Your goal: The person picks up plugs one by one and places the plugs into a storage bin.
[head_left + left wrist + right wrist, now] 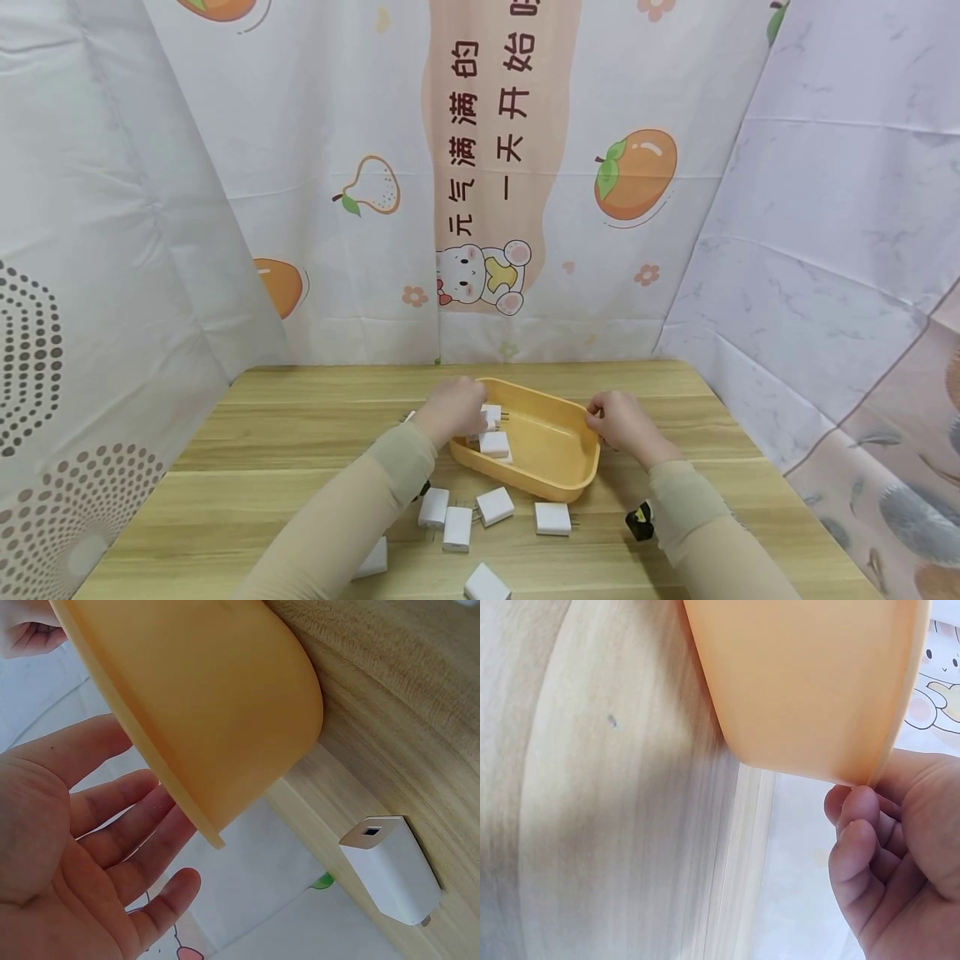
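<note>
A shallow yellow plastic box (551, 429) stands on the table, with several white USB wall chargers (493, 444) at its left end. My right hand (622, 423) pinches the box's right rim; the right wrist view shows curled fingers (855, 847) at the edge. My left hand (452, 408) is over the left end, beside the chargers there. In the left wrist view its palm is visible and its fingers (135, 840) reach past the rim. The rim hides some fingertips, so whether they hold a charger is unclear.
More white chargers lie on the wooden table (277, 450) in front of the box, among them one charger (552, 518) near its front right corner and another (487, 583) at the bottom. One charger (391, 870) lies left of the box. Printed curtains (360, 275) enclose the table.
</note>
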`<action>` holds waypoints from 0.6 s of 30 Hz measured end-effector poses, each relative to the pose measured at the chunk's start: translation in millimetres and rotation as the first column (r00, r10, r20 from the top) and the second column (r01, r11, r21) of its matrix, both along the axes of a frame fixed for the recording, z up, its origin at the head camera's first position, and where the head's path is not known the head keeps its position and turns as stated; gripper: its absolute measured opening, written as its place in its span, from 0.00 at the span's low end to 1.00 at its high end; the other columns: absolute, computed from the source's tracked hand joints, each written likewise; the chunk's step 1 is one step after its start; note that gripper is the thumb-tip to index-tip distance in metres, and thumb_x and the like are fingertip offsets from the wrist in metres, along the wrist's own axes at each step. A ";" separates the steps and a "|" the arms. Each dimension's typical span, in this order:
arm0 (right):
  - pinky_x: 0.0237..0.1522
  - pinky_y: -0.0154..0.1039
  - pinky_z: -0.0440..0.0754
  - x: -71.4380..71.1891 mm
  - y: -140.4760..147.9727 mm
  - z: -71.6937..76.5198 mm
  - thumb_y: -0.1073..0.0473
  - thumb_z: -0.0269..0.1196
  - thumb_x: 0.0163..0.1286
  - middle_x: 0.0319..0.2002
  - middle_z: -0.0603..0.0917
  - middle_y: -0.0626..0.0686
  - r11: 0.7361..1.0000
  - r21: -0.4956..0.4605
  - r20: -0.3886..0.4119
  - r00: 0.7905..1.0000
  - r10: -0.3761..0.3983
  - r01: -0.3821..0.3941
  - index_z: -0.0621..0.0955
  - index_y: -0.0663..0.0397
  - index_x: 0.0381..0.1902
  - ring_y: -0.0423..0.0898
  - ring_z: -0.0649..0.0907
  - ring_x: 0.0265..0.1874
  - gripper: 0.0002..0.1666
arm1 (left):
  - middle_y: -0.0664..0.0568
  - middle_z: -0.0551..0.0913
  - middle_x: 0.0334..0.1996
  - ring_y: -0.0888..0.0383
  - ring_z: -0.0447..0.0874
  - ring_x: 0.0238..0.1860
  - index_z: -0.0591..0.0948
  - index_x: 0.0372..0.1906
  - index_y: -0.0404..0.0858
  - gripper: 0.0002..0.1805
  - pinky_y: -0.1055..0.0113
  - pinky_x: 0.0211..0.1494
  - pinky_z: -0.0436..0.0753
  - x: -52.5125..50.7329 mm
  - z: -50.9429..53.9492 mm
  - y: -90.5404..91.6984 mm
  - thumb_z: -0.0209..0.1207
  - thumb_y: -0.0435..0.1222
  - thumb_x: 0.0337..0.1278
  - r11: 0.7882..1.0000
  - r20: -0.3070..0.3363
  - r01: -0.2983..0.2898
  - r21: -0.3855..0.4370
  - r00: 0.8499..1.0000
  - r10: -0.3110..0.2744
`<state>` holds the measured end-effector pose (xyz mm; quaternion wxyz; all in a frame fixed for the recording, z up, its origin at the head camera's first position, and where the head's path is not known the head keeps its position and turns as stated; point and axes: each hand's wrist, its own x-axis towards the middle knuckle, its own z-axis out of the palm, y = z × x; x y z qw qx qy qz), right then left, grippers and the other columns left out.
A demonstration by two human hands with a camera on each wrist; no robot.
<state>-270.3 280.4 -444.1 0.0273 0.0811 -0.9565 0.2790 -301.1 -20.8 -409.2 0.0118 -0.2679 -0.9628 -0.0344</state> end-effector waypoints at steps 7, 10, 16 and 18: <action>0.15 0.36 0.77 0.2 -0.1 -0.4 0.65 0.64 0.70 0.15 0.77 0.49 1.000 -0.004 0.012 1.000 -0.003 0.003 0.83 0.57 0.30 0.43 0.78 0.12 0.07 | 0.56 0.83 0.31 0.58 0.77 0.30 0.87 0.36 0.43 0.08 0.61 0.35 0.79 0.0 -0.9 -0.8 0.71 0.39 0.51 1.000 -0.004 0.005 0.001 1.000 -0.005; 0.15 0.36 0.77 0.1 0.0 -0.4 0.65 0.63 0.70 0.15 0.77 0.50 1.000 -0.011 0.017 1.000 -0.002 0.003 0.83 0.58 0.30 0.43 0.78 0.12 0.07 | 0.55 0.84 0.34 0.59 0.78 0.32 0.88 0.41 0.42 0.12 0.61 0.38 0.81 2.0 1.1 -1.1 0.71 0.40 0.52 1.000 -0.001 0.002 0.000 1.000 -0.002; 0.16 0.37 0.77 -0.7 0.0 -0.3 0.65 0.63 0.70 0.16 0.77 0.50 1.000 -0.020 0.027 1.000 -0.006 0.006 0.83 0.58 0.31 0.43 0.78 0.13 0.06 | 0.55 0.85 0.35 0.58 0.79 0.34 0.88 0.45 0.41 0.15 0.60 0.42 0.81 6.6 6.5 -3.0 0.72 0.42 0.54 1.000 0.005 0.006 0.009 1.000 -0.006; 0.15 0.37 0.77 -0.8 0.3 -0.2 0.65 0.63 0.69 0.16 0.77 0.50 1.000 -0.016 0.022 1.000 0.001 -0.001 0.83 0.58 0.31 0.43 0.78 0.12 0.06 | 0.55 0.86 0.36 0.58 0.80 0.34 0.88 0.46 0.41 0.15 0.60 0.43 0.81 8.3 8.8 -4.5 0.72 0.43 0.54 1.000 0.013 0.008 0.028 1.000 -0.008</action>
